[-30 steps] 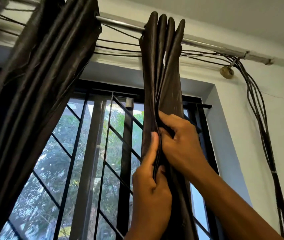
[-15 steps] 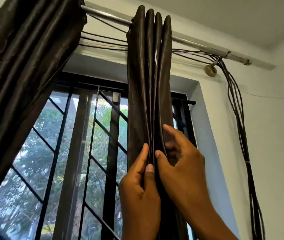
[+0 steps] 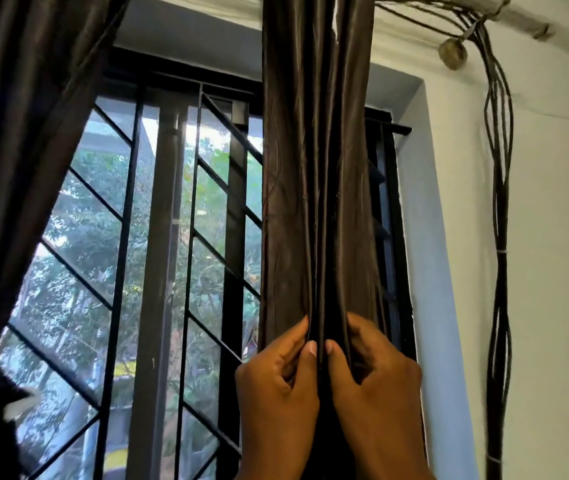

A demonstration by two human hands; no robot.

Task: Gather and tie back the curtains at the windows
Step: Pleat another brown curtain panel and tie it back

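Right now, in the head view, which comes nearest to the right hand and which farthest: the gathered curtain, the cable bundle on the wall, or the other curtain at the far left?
1. Gathered curtain: pinched in the right hand itself, centre.
2. Cable bundle: on the wall, to the right.
3. Other curtain: far left, across the window.

Daylit window (image 3: 186, 237) backlights dim, slightly blurred room.

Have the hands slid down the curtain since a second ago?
Yes. Both the left hand and right hand pinch the curtain lower, farther below the window frame's top bar.
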